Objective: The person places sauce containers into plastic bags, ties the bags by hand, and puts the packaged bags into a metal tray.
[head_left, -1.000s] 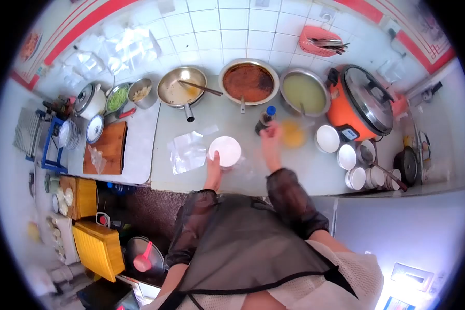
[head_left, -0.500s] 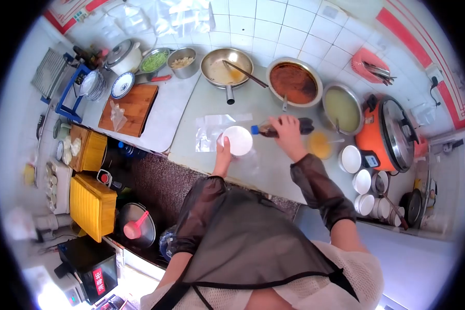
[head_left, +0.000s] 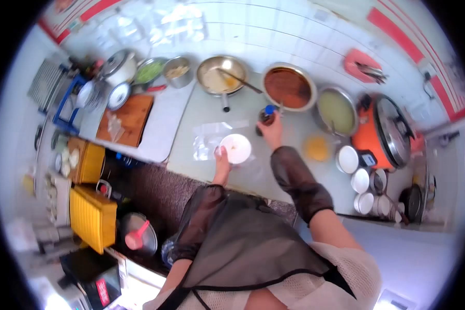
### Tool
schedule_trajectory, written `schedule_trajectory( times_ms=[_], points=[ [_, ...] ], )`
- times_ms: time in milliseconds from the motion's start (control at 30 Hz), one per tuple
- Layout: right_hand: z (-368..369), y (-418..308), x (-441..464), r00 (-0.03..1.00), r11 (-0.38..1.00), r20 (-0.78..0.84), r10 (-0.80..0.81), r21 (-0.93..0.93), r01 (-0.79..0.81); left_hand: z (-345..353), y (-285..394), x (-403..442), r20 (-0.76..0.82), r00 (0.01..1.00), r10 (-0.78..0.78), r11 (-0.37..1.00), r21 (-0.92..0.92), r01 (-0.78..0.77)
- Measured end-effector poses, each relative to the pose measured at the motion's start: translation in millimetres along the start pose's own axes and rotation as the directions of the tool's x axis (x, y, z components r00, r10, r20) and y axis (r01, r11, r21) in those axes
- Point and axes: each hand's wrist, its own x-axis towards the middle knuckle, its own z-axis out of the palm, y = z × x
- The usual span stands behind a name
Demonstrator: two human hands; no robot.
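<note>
My left hand point(head_left: 221, 160) grips the rim of a small white bowl point(head_left: 238, 150) near the counter's front edge. A little yellowish-brown stuff shows in the bowl's bottom. To the right of the bowl and farther back, my right hand point(head_left: 272, 130) is closed around a dark bottle point(head_left: 266, 118) with a blue cap, now roughly upright. Whether the bottle's base touches the counter is hidden. Clear plastic bags point(head_left: 212, 137) lie flat beside and partly behind the bowl. Right of my right forearm sits a container of yellow stuff point(head_left: 316, 148).
Along the back wall stand a frying pan point(head_left: 225, 89) with a utensil in it, a basin of red-brown sauce point(head_left: 310, 106) and a pot of pale green liquid point(head_left: 352, 124). An orange cooker point(head_left: 364, 137) and white bowls point(head_left: 347, 159) are at right. A cutting board point(head_left: 139, 111) lies left.
The bottle has gone from lying sideways beside the bowl to upright, shifted left and back with my right hand. The bowl stays in my left hand. The view has tilted slightly.
</note>
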Motion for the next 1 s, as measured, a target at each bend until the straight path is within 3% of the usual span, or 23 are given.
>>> schedule_trajectory(
  times_ms=[33, 67, 100, 133, 200, 233, 267, 333, 367, 433, 500, 533, 600, 633, 667, 700, 767, 833, 867, 967, 1000],
  points=[
    [11.5, 28.0, 2.9, 0.998, 0.979, -0.047, -0.052, 0.193, 0.06, 12.5, 5.7, -8.9, -0.045, 0.993, -0.112, 0.992, -0.061, 0.109],
    [12.7, 34.3, -0.6, 0.998, 0.95, -0.056, -0.025, 0.309, 0.041, 17.7, 8.8, -12.2, 0.004, 0.993, -0.118, 0.992, -0.042, 0.118],
    [-6.0, 0.8, -14.8, 0.998, 0.968, -0.016, 0.057, 0.244, -0.051, 14.4, 5.9, -10.8, 0.129, 0.982, -0.141, 0.989, -0.033, 0.146],
    [-4.9, 32.7, -20.6, 0.991, 0.992, -0.129, -0.021, 0.119, 0.037, 16.2, 5.3, -12.3, 0.248, 0.954, -0.165, 0.984, -0.019, 0.176],
    [-31.0, 59.9, -31.4, 0.944, 0.924, -0.281, 0.174, 0.378, -0.058, 26.6, 2.6, -21.4, 0.288, 0.937, -0.197, 0.978, -0.006, 0.207],
    [-60.9, 72.4, -30.7, 0.878, 0.677, -0.216, 0.428, 0.72, -0.153, 36.3, 2.0, -20.5, 0.284, 0.935, -0.214, 0.973, -0.021, 0.229],
    [-97.6, 136.4, -14.4, 0.88, 0.919, -0.359, 0.312, 0.347, -0.185, 48.9, 5.7, -22.7, 0.301, 0.929, -0.216, 0.973, -0.015, 0.231],
    [-149.1, 146.4, 12.3, 0.733, 0.958, -0.617, 0.285, 0.197, -0.207, 64.7, 10.2, -32.0, 0.326, 0.897, -0.299, 0.952, 0.036, 0.304],
    [-174.2, 94.2, 26.0, 0.537, 0.881, -0.719, 0.442, 0.461, -0.108, 69.1, 3.7, -30.4, 0.33, 0.894, -0.303, 0.951, 0.05, 0.304],
    [-213.6, 149.0, 74.3, 0.492, 0.901, -0.814, 0.309, 0.416, 0.123, 81.5, -10.5, -19.4, 0.387, 0.859, -0.334, 0.942, 0.158, 0.295],
    [-254.6, 131.4, 106.4, 0.482, 0.946, -0.852, 0.203, 0.298, 0.129, 114.8, 5.5, -27.1, 0.385, 0.866, -0.32, 0.947, 0.119, 0.297],
    [-270.0, 122.6, 119.7, 0.483, 0.945, -0.851, 0.205, 0.301, 0.129, 129.8, 10.2, -31.5, 0.373, 0.872, -0.316, 0.947, 0.075, 0.311],
    [-292.6, 120.9, 135.6, 0.741, 0.862, -0.512, 0.434, 0.474, -0.178, 155.2, 9.7, -24.9, 0.426, 0.864, -0.267, 0.963, 0.079, 0.259],
    [-301.9, 125.1, 136.6, 0.738, 0.86, -0.515, 0.436, 0.481, -0.172, 168.2, 12.9, -17.5, 0.49, 0.846, -0.21, 0.977, 0.075, 0.199],
    [-311.3, 125.7, 134.5, 0.905, 0.984, -0.395, 0.161, 0.129, -0.119, 178.7, 17.5, -13.3, 0.497, 0.843, -0.208, 0.978, 0.08, 0.194],
    [-317.5, 127.2, 131.0, 0.985, 0.975, -0.157, -0.068, -0.218, 0.033, 187.3, 21.1, -11.2, 0.496, 0.843, -0.208, 0.977, 0.07, 0.2],
    [-335.4, 111.8, 112.6, 0.994, 0.964, -0.08, -0.076, -0.261, 0.053, 204.6, 22.7, -3.5, 0.497, 0.842, -0.21, 0.976, 0.054, 0.212],
    [-333.6, 84.0, 91.3, 0.974, 0.925, -0.228, -0.02, -0.375, -0.068, 217.6, 17.1, 8.9, 0.572, 0.803, -0.165, 0.985, 0.053, 0.165],
    [-328.6, 89.8, 84.5, 0.944, 0.835, -0.199, -0.261, -0.537, 0.118, 228.8, 17.0, 11.7, 0.591, 0.793, -0.146, 0.988, 0.045, 0.149],
    [-324.7, 92.9, 77.8, 0.964, 0.889, -0.151, -0.221, -0.438, 0.135, 260.0, 19.9, 19.1, 0.589, 0.788, -0.18, 0.983, 0.09, 0.158],
    [-322.4, 87.0, 73.8, 0.955, 0.897, -0.211, -0.207, -0.431, 0.099, 267.7, 12.3, 28.1, 0.606, 0.778, -0.166, 0.986, 0.094, 0.137]
  ],
)
